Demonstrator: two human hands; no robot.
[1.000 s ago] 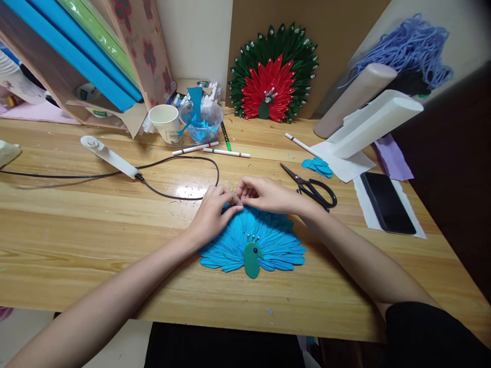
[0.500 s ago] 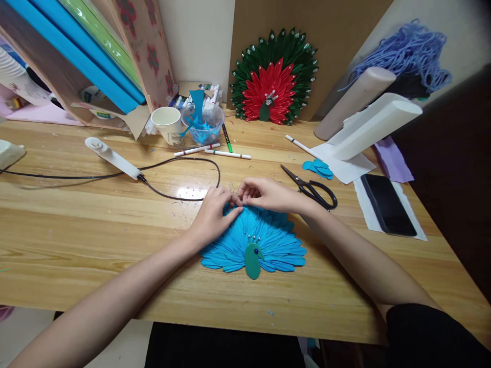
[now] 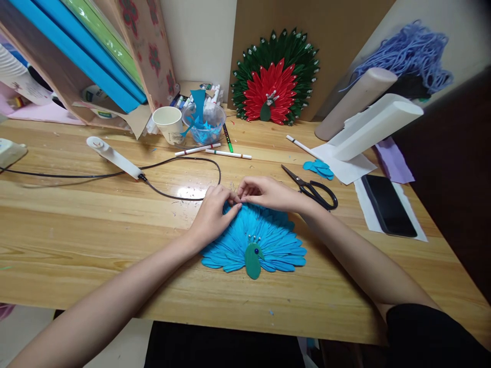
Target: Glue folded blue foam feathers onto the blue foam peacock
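Note:
A blue paper peacock [image 3: 230, 248] lies flat on the wooden table, its layered feathers fanned away from me. Its green body [image 3: 252, 261] has a blue bead eye and a small crest of pin-like stalks. Over the upper left feathers, my left hand [image 3: 215, 214] is closed, with thumb and fingertips pinching the fan's top edge. My right hand [image 3: 264, 193] meets it there from the right, fingers curled and thumb against the forefinger. Whatever sits between the right fingertips is too small to make out. Both hands cover part of the top feathers.
Black-handled scissors [image 3: 312, 189] lie beside my right forearm, near blue paper pieces [image 3: 318, 168] and a phone [image 3: 388, 205]. A corded white glue gun-like tool [image 3: 114, 158] rests at left. Behind are a paper cup [image 3: 169, 124], a plastic tub [image 3: 209, 134], markers [image 3: 228, 154] and a red-green peacock [image 3: 274, 76].
Both hands stay at the top edge of the peacock. The left fingertips have shifted slightly up and closer to the right ones; the peacock lies in the same place.

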